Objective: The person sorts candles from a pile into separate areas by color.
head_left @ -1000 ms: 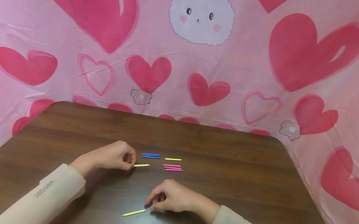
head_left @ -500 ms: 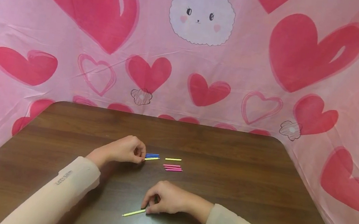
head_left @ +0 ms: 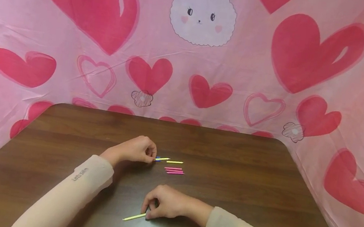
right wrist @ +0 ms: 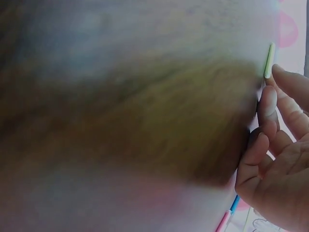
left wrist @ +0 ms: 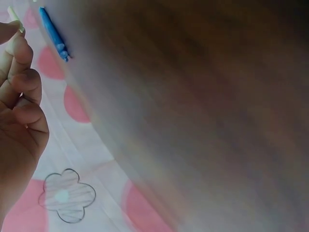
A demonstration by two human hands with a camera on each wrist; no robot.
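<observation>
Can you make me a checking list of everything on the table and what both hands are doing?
Surface: brown wooden table, bare wood in most places.
Sticks: left hand pinches a yellow stick over blue sticks; right hand pinches another yellow stick lying on the table.
Clutter: a loose yellow stick and pink sticks beside it.
Cables: nothing seen.
Surroundings: pink cloth with hearts and bunnies.

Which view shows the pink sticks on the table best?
The head view: the pink sticks lie in a tight group on the table, whole and sharp. The right wrist view catches only one blurred pink tip at its bottom edge. The left wrist view shows none.
</observation>
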